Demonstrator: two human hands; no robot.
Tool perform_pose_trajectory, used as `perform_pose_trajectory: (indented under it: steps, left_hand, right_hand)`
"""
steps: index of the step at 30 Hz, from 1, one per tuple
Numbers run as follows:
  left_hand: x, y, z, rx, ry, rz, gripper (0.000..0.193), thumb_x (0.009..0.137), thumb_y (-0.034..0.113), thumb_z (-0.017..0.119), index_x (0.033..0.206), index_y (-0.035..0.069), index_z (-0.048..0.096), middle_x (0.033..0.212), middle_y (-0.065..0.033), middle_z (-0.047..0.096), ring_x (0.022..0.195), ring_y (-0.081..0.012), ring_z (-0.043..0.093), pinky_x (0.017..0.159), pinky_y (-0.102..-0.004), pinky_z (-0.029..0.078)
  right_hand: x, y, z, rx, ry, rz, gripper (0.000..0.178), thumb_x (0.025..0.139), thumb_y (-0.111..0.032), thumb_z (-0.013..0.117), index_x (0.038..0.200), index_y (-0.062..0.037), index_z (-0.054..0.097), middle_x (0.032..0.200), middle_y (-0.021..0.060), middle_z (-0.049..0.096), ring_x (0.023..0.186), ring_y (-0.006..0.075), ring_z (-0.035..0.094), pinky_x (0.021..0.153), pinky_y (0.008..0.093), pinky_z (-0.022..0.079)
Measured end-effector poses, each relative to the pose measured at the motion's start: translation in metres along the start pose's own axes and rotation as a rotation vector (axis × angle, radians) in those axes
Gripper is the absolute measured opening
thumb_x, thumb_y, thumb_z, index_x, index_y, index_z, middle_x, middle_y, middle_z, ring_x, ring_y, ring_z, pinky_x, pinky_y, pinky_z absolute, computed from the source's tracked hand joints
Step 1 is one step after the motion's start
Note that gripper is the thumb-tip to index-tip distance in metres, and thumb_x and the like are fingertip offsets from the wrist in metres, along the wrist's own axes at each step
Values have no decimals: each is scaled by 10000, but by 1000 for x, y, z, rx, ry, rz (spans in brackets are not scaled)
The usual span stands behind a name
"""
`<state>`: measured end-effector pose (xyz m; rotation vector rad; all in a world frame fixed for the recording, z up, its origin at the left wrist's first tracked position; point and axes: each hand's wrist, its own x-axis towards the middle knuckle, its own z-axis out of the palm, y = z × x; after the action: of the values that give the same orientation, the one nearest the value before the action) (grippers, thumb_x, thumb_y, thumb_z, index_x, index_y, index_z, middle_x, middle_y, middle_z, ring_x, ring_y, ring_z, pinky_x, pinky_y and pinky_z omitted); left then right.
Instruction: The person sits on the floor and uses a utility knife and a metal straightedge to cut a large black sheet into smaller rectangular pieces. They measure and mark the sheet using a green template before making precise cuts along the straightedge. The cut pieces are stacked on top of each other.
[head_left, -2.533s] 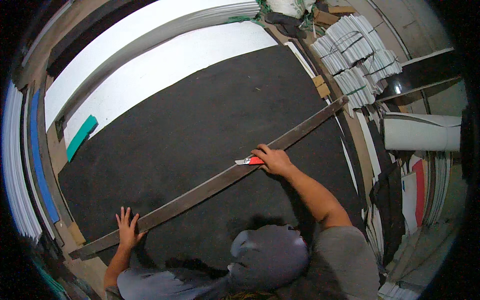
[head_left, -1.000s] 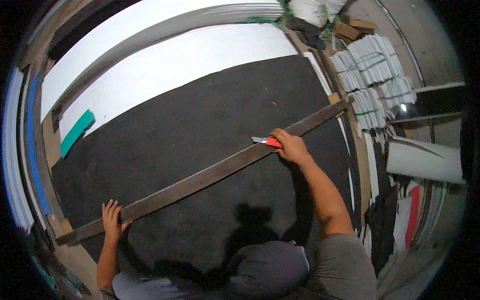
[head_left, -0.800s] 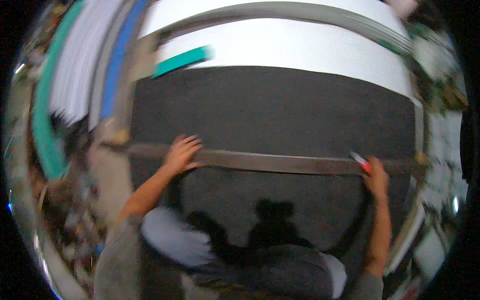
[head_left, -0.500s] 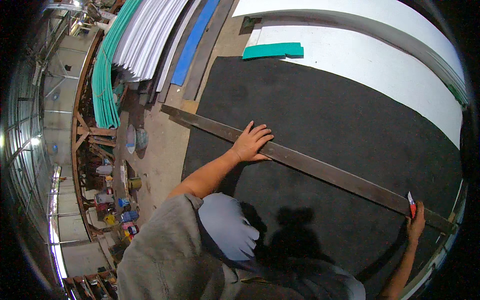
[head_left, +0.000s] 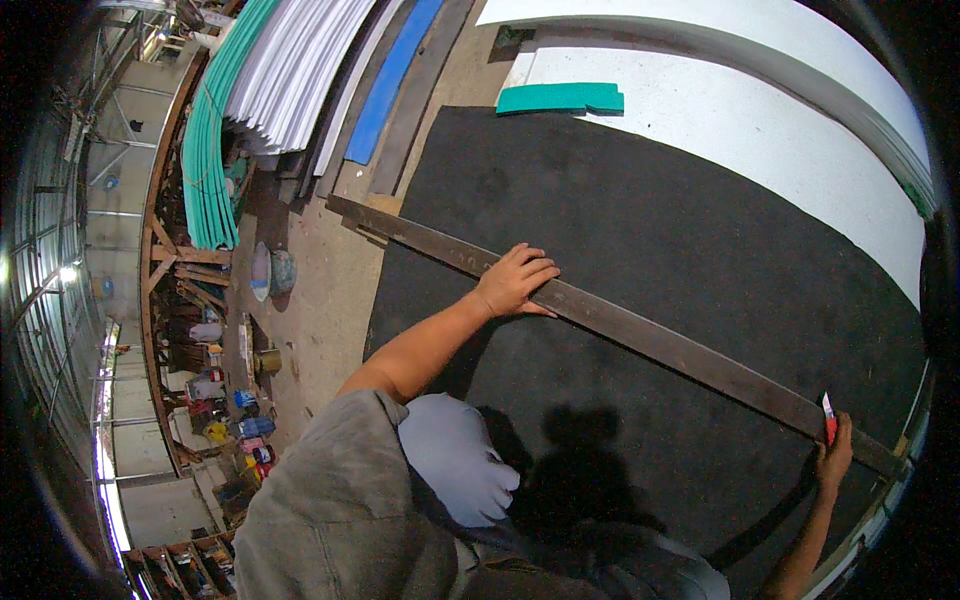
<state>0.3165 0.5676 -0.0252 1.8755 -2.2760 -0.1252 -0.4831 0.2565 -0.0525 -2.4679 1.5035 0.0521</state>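
Note:
A long dark straightedge bar (head_left: 660, 345) lies slantwise across a large black foam sheet (head_left: 640, 220), from the upper left to the lower right. Its far left end sticks out past the sheet's edge. My left hand (head_left: 517, 282) grips the bar left of its middle, fingers over the far edge and thumb along the near one. Close to the bar's right end, my right hand (head_left: 834, 450) is closed around a red utility knife (head_left: 829, 425). The knife's bare blade points up and away from me, above the bar.
A short green foam strip (head_left: 560, 98) rests at the black sheet's far edge, against white sheets (head_left: 700, 105). Green strips (head_left: 208, 170), a white stack (head_left: 290, 80) and a blue strip (head_left: 393, 85) lie at the upper left. Containers (head_left: 258, 427) clutter the left side. My knee (head_left: 455, 455) is on the sheet.
The view has shifted slightly. My left hand's fingers are drawn closer together over the bar. The right hand keeps the knife near the bar's right end, and the bar stays in place on the sheet.

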Motion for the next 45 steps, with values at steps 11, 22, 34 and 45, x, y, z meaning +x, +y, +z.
perform_pose_trajectory:
  steps: [11,22,34,45]
  left_hand:
    - [2,2,5,-22,-5,7,755,724,569,828,1270,77,657,1279,-86,644,1238,-323,564,1131,-532,414]
    - [1,-5,-1,-30,-20,3,725,732,551,837,1243,69,659,1268,-98,645,1229,-335,569,1113,-523,424]
    - [-6,3,13,41,-100,-107,824,541,398,954,1209,34,638,1337,-167,594,1326,-429,480,1159,-553,375]
    - [-16,-8,14,61,-112,-120,804,558,364,938,1206,25,604,1345,-172,548,1330,-436,457,1129,-541,395]
  right_hand:
    - [-2,7,-6,-43,1,-71,828,731,99,769,1489,-27,462,1553,210,469,1432,388,465,1160,427,410]
    - [-3,-3,-4,21,-31,-3,818,756,98,766,1501,-36,459,1542,194,494,1413,377,494,1162,414,409]
    - [20,-92,-79,-77,-184,194,714,778,-201,859,1422,-224,550,1503,57,501,1198,393,633,969,483,555]
    - [4,-87,-61,34,-43,142,763,753,-157,868,1430,-133,517,1453,83,541,1209,401,616,952,486,561]
